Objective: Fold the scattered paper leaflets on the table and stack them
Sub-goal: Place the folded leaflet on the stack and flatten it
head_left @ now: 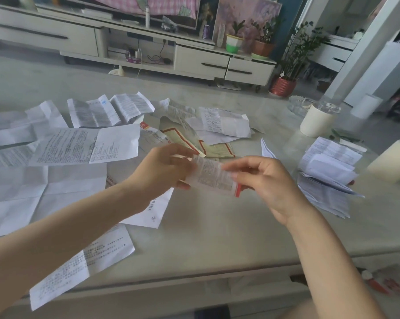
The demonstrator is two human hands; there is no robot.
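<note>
Aloft, one small leaflet (214,178) (red-edged) between left hand (162,169) and right hand (268,180)

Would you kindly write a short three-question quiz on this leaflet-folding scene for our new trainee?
1. True or false: the left hand and the right hand both pinch the same small leaflet.
2. Where does the stack of folded leaflets lie? A) on the person's right B) on the person's left C) on the floor
3. Fill in: the white cup stands ___ (upright or tipped).
Key: 1 true; 2 A; 3 upright.
</note>
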